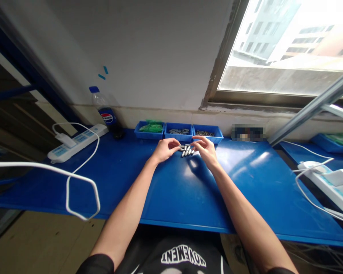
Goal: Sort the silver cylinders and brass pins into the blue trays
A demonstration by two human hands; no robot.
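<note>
Several small silvery metal cylinders (188,152) lie in a loose cluster on the blue table, between my two hands. My left hand (165,150) comes in from the left, thumb and fingertips pinched at one small metal cylinder (182,147) on the cluster's edge. From the other side reaches my right hand (206,150), its fingers bent and thumb close to the index finger at the cluster. Whatever sits between those right fingertips is too small to make out. Just beyond the hands, a blue bin (178,137) holds similar grey metal pieces.
Left of it stands a blue bin (149,135) of green packets; to the right, another blue bin (217,139) contains thin metal pieces. A cola bottle (108,114) and white power strip (77,144) stand at left. A white cable (96,190) loops at front left. Another power strip (328,182) lies right.
</note>
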